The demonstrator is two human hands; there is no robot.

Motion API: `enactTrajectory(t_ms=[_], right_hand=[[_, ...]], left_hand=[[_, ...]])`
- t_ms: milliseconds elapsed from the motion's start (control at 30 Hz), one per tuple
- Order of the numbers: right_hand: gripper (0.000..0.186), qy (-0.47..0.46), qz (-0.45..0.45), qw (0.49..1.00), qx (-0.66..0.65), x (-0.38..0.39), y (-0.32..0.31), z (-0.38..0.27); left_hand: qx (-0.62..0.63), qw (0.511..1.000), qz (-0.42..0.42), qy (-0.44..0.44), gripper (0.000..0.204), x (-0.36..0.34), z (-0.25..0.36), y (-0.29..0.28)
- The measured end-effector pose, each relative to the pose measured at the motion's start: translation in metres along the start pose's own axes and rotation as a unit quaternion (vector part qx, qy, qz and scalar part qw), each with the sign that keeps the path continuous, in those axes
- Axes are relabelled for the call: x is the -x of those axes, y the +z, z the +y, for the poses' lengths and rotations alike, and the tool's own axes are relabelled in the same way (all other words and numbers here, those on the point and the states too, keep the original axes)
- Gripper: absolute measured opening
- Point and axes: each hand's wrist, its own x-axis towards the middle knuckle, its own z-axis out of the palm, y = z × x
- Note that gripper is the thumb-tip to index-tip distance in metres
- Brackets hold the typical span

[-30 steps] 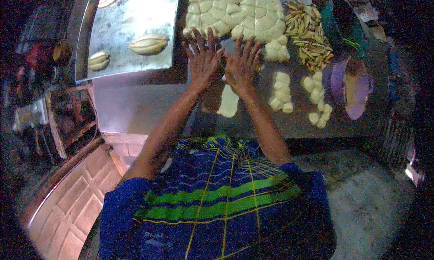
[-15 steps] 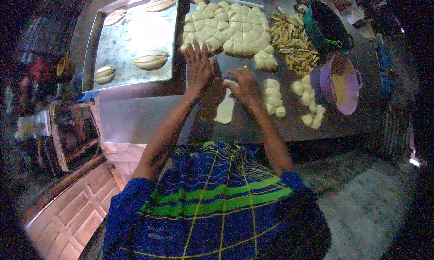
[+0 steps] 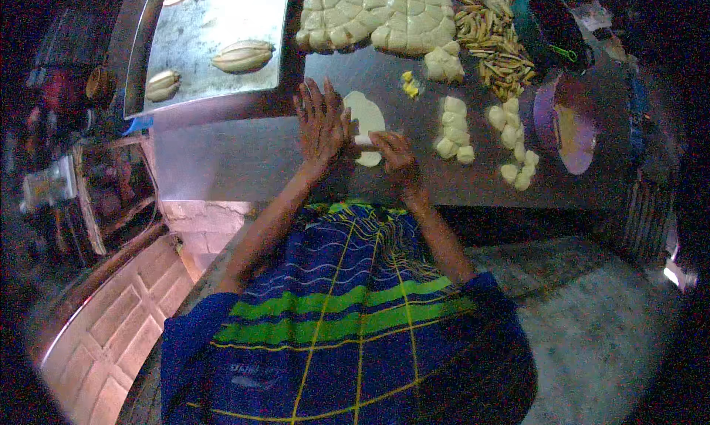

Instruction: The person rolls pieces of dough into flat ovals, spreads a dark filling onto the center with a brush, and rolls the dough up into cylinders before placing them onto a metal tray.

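My left hand (image 3: pixel 319 125) lies open with fingers extended, just left of a flattened pale dough piece (image 3: pixel 364 110) on the metal table (image 3: pixel 207 166). My right hand (image 3: pixel 396 162) is curled on a short pale cylinder (image 3: pixel 364 139) lying across that dough; whether it is dough or a small roller I cannot tell. Above them lie a small yellow lump (image 3: pixel 410 85), large scored slabs of dough (image 3: pixel 407 22) and a smaller dough piece (image 3: pixel 444 64). Two groups of small dough lumps (image 3: pixel 452 125) sit to the right.
A metal tray (image 3: pixel 196 29) with several scored dough shapes (image 3: pixel 242 55) occupies the upper left. At the right are a pile of yellowish sticks (image 3: pixel 494 44), a dark green tub (image 3: pixel 551 25) and a purple basin (image 3: pixel 547 118). A wooden frame (image 3: pixel 103 196) stands left of the table.
Both hands have come lower, toward me, uncovering more table beside the dough slabs. My right hand went from spread fingers to a curled grip on the pale cylinder. The view has shifted slightly.
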Motion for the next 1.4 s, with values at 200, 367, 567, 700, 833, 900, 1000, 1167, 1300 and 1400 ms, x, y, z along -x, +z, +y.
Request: enactTrajectory(t_ms=[200, 367, 567, 700, 833, 900, 1000, 1167, 1300, 1400], right_hand=[[0.049, 0.067, -0.033, 0.996, 0.043, 0.029, -0.015, -0.036], [0.045, 0.072, -0.030, 0.996, 0.045, 0.055, -0.012, -0.045], [0.051, 0.217, -0.034, 0.971, -0.090, 0.061, -0.008, -0.059], [0.059, 0.086, -0.050, 0.995, 0.031, 0.056, -0.006, -0.046], [0.060, 0.029, 0.022, 0.999, 0.037, 0.054, 0.017, -0.002], [0.056, 0.052, -0.007, 0.998, 0.046, 0.018, 0.008, -0.007], [0.050, 0.043, -0.013, 0.999, 0.013, 0.010, 0.018, 0.010], [0.048, 0.029, -0.008, 0.999, 0.038, 0.033, 0.028, 0.011], [0.044, 0.190, -0.039, 0.980, -0.048, 0.040, 0.016, -0.022], [0.041, 0.060, -0.049, 0.994, 0.071, 0.054, 0.009, -0.024]], left_hand=[[0.029, 0.992, -0.114, -0.043, 0.079, 0.046, 0.023, -0.030], [0.060, 0.988, -0.142, -0.029, 0.081, 0.072, 0.024, -0.033], [0.096, 0.981, -0.171, -0.006, 0.080, 0.099, 0.022, -0.030], [0.145, 0.976, -0.163, 0.017, 0.075, 0.105, 0.009, -0.029], [0.214, 0.974, -0.072, -0.029, 0.071, 0.061, 0.007, -0.023], [0.046, 0.998, -0.050, 0.008, 0.070, 0.012, -0.004, 0.002], [-0.032, 0.998, -0.039, 0.031, 0.070, 0.007, -0.012, 0.024], [-0.065, 0.992, -0.104, -0.003, 0.073, 0.028, 0.000, 0.012], [-0.043, 0.990, -0.130, -0.028, 0.074, 0.051, 0.010, -0.009], [0.057, 0.989, -0.131, -0.036, 0.074, 0.073, 0.010, -0.017]])
